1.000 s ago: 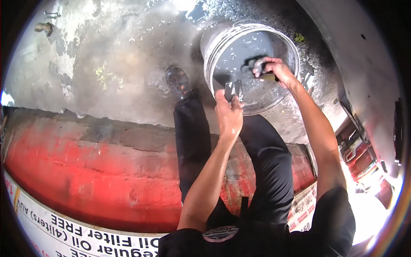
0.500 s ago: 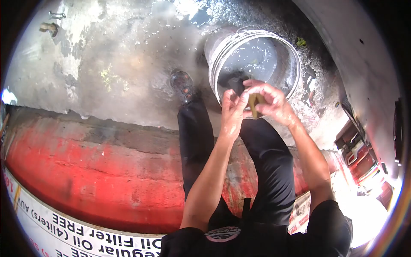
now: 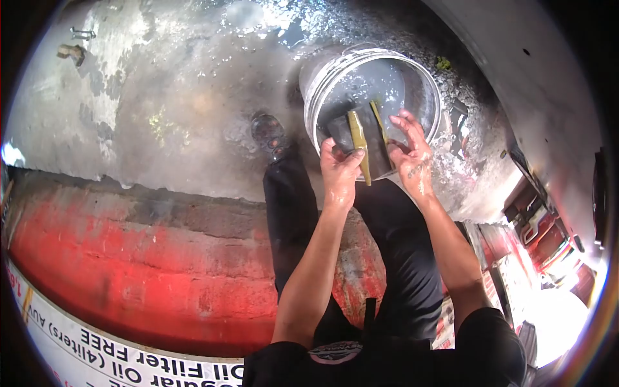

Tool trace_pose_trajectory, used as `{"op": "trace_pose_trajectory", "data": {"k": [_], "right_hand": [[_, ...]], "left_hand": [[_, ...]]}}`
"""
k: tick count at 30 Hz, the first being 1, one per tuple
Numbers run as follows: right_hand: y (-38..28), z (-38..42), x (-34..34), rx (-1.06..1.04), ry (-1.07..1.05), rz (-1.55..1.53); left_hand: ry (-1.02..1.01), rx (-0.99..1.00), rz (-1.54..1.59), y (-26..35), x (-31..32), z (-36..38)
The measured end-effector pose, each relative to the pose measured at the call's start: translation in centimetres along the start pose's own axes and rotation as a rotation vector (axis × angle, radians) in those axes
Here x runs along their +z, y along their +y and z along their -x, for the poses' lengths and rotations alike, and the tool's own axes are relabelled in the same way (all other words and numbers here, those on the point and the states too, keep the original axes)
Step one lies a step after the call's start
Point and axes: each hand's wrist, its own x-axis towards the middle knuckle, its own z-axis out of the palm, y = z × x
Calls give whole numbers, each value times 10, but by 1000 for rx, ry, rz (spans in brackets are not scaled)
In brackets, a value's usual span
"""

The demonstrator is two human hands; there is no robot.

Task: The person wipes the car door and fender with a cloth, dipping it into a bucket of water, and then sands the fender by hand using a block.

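A white bucket (image 3: pixel 311 106) with greyish, bubbly water (image 3: pixel 380 80) stands on the wet ground beyond my knees. Over its near rim, my left hand (image 3: pixel 340 174) pinches a flat yellow-brown strip (image 3: pixel 357 132) between thumb and fingers. To the right of it, my right hand (image 3: pixel 412 158) grips a second, thinner-looking yellow-brown strip (image 3: pixel 378 121), seen nearly edge-on. The two strips are apart. Both hands look wet, and the fingers of my right hand are partly spread above its thumb.
A dark shoe (image 3: pixel 267 132) rests left of the bucket. Metal pieces (image 3: pixel 71 53) lie at the far left. A red-painted ledge (image 3: pixel 129 258) runs beside my legs, with a printed sign (image 3: pixel 155 364) below. A pale curved panel (image 3: pixel 516 84) rises at the right.
My hands were close together with the yellow-brown pieces between them. Now they have moved apart, each with one strip, and the strips point up over the bucket.
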Motion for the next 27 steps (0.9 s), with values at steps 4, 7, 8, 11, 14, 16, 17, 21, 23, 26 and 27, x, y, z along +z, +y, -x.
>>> {"op": "trace_pose_trajectory", "data": {"k": [4, 7, 8, 11, 14, 16, 17, 21, 23, 26, 27], "right_hand": [[11, 0, -5, 151, -143, -164], [-1, 1, -4, 232, -198, -78], [2, 7, -9, 213, -174, -41], [9, 26, -33, -243, -88, 335], [-66, 55, -66, 15, -106, 247], [-115, 72, -93, -20, -196, 367], [-105, 77, -101, -47, -261, 480], [-156, 108, -139, -214, -345, 603], [-195, 120, -161, -133, -396, 572], [-226, 144, -191, -88, -419, 474], [-229, 148, -201, -108, -433, 510]], "left_hand": [[4, 27, 10, -3, 5, 3], [18, -11, -223, -8, -6, 0], [-33, -94, -283, 1, -5, 1], [-142, 22, -593, 3, -13, 22], [-93, 57, -615, 14, -13, 70], [-117, -51, -614, 47, -7, 103], [-60, -33, -672, 72, 6, 125], [17, 358, -750, 143, -9, 153], [134, 683, -976, 177, -30, 159], [277, 612, -1431, 243, -37, 210], [278, 622, -1439, 259, -37, 236]]}}
